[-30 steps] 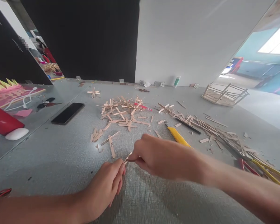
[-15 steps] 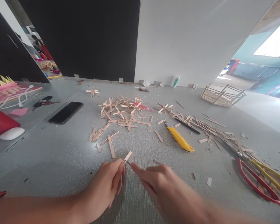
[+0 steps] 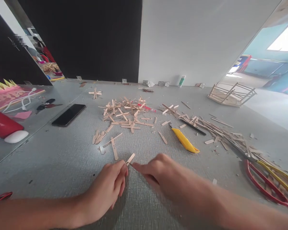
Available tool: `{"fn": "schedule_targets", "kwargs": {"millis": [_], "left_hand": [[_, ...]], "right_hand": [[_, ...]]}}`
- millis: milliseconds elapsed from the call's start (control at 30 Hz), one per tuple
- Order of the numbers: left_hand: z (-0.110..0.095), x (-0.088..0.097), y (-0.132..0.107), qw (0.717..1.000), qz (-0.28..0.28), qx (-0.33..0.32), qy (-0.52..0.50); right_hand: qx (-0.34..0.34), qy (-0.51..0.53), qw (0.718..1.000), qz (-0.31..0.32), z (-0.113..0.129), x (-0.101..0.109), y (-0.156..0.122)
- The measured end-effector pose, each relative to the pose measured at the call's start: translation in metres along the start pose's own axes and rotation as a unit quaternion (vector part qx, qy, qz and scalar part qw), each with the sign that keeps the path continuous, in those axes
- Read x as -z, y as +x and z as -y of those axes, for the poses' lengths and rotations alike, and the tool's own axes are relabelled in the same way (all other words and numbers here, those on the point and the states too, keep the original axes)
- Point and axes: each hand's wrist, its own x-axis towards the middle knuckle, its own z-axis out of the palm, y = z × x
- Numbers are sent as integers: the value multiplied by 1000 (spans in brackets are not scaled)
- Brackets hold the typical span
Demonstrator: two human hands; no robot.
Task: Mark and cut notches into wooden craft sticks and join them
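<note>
My left hand (image 3: 109, 188) rests low on the grey table (image 3: 62, 159) with its fingers pinched on a short wooden stick piece (image 3: 130, 158) that juts up and right. My right hand (image 3: 158, 174) reaches in from the right, its fingers pinched together at the lower end of the same stick; I cannot make out whether a thin tool is between them. Just beyond lie a few loose popsicle sticks (image 3: 114, 148) and a big pile of sticks (image 3: 124, 113).
A yellow utility knife (image 3: 184, 140) lies right of centre, red and yellow handled cutters (image 3: 266, 182) at far right among stick scraps (image 3: 225, 134). A black phone (image 3: 68, 115), scissors (image 3: 46, 105) and a red object (image 3: 2, 126) lie left. A stick frame (image 3: 231, 94) stands back right.
My right hand drew back toward me from over the stick, then came forward again to its lower end. My left hand stayed put holding the stick.
</note>
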Motion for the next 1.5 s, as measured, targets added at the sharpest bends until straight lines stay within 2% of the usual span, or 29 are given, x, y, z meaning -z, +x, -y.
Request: {"fn": "schedule_targets", "kwargs": {"millis": [100, 167, 233, 333, 400, 433, 500, 600, 667, 733, 900, 967, 1100, 1233, 1300, 1367, 1433, 1500], "left_hand": [[-1, 1, 0, 1000, 5, 0, -2], [-1, 1, 0, 1000, 6, -2, 1], [-1, 1, -1, 1000, 5, -2, 5], [-1, 1, 0, 1000, -2, -2, 10], [-1, 1, 0, 1000, -4, -2, 11], [-2, 1, 1, 1000, -5, -1, 11], [-2, 2, 0, 1000, -5, -1, 10], [-3, 2, -1, 1000, -1, 1, 9], [-3, 2, -1, 1000, 1, 1, 10], [-3, 2, -1, 1000, 0, 2, 13], [-2, 1, 0, 1000, -7, 4, 19], [-2, 1, 0, 1000, -7, 5, 21], [-6, 8, 3, 998, -7, -26, 49], [-12, 21, 2, 988, -55, -97, 107], [-17, 28, -4, 957, -108, -185, 194], [-22, 33, -11, 877, -166, -314, 324], [-27, 37, -17, 791, -178, -415, 413], [-30, 39, -21, 733, -225, -444, 464]], "right_hand": [[-44, 61, 997, -32, 1, -24, -16], [-59, 82, 995, -25, 0, -21, -13], [-59, 79, 995, 23, -1, -4, 0], [-19, 20, 998, 62, -1, 32, 23], [-12, 4, 998, 69, 0, 45, 30], [-13, 3, 998, 66, 0, 44, 29], [-26, 21, 998, 51, -1, 30, 20], [-54, 78, 995, 10, -4, -6, -3], [-26, 87, 996, -16, -6, -20, -11], [-25, 85, 996, -9, -7, -18, -10], [-15, 37, 998, 54, -4, 20, 11], [-9, 5, 999, 49, -3, 22, 12], [-24, -83, 996, -4, -6, -4, -4], [7, -137, 986, -92, -11, -34, -19], [0, -124, 983, -136, -12, -42, -20], [-1, -81, 984, -158, -11, -45, -18], [5, -32, 985, -171, -10, -47, -16], [6, 1, 985, -171, -11, -49, -13]]}}
